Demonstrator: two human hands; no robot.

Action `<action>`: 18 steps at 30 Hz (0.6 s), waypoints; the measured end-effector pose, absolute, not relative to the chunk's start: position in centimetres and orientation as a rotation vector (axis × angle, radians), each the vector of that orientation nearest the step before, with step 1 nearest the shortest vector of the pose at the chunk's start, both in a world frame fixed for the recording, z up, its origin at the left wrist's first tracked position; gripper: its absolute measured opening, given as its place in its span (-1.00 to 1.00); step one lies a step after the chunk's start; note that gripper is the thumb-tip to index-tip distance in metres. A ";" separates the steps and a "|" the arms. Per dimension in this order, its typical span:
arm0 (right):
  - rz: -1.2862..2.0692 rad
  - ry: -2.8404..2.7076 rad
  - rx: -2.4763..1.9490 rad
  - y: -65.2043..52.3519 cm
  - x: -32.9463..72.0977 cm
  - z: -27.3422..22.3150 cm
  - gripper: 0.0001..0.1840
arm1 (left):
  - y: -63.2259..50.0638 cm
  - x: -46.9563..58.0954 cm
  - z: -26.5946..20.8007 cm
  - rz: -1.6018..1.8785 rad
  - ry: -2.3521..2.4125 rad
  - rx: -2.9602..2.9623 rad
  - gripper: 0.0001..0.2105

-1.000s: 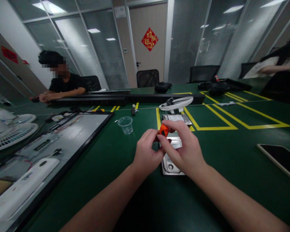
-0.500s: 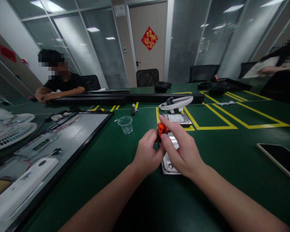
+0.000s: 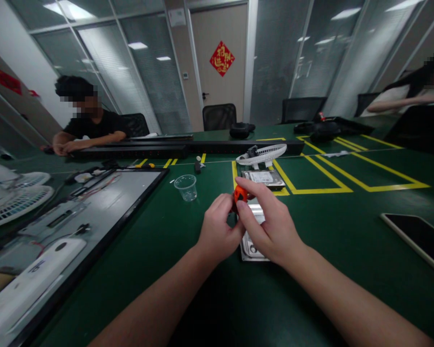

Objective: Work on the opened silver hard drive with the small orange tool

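Observation:
An orange-and-black screwdriver point(image 3: 240, 193) stands between my hands, mostly its handle end showing; its shaft and tip are hidden. My right hand point(image 3: 271, 224) pinches the handle between thumb and fingers. Closed around its lower part, my left hand point(image 3: 220, 224) presses close against the right. Beneath both hands lies a silver hard drive point(image 3: 252, 250) on the green table, largely covered by them. A second hard drive point(image 3: 265, 178) rests just beyond, with a label on its top.
Left of my hands stands a clear plastic cup point(image 3: 186, 188). A large grey panel with a black frame point(image 3: 130, 212) fills the left side, near white fan parts point(image 3: 18, 207). A phone point(image 3: 419, 236) lies at right. Behind the drives sits a white fan grille point(image 3: 265, 155). Two people sit across the table.
The orange handle has turned a little between my right fingers, showing a different face. Both hands stay over the hard drive. The whole view has shifted slightly.

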State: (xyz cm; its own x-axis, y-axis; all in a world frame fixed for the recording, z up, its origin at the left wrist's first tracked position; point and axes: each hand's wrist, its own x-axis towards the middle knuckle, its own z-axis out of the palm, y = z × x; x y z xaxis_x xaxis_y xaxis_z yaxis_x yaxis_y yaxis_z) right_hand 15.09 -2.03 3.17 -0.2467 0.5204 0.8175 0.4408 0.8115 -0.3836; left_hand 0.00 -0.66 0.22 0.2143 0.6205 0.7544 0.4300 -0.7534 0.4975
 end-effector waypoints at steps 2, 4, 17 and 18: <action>0.089 -1.878 -0.731 -2.0 15.1 3.2 -0.54 | -0.6 0.0 0.2 1.567 1.010 2.305 -0.99; 0.090 -1.877 -0.731 -2.1 15.1 3.2 -0.54 | -0.6 0.0 0.2 1.570 1.009 2.305 -0.99; 0.101 -1.867 -0.740 -2.0 15.0 3.1 -0.53 | -0.6 0.0 0.3 1.579 1.017 2.319 -0.97; 0.097 -1.865 -0.737 -2.0 15.0 3.2 -0.53 | -0.6 0.0 0.3 1.581 1.017 2.318 -0.97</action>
State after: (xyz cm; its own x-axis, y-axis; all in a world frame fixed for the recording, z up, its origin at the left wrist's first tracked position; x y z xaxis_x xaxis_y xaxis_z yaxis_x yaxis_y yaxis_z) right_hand 14.99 -2.04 3.16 -0.2317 0.5291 0.8163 0.4418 0.8049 -0.3963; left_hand 0.03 -0.60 0.27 0.2115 0.6086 0.7647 0.4431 -0.7571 0.4800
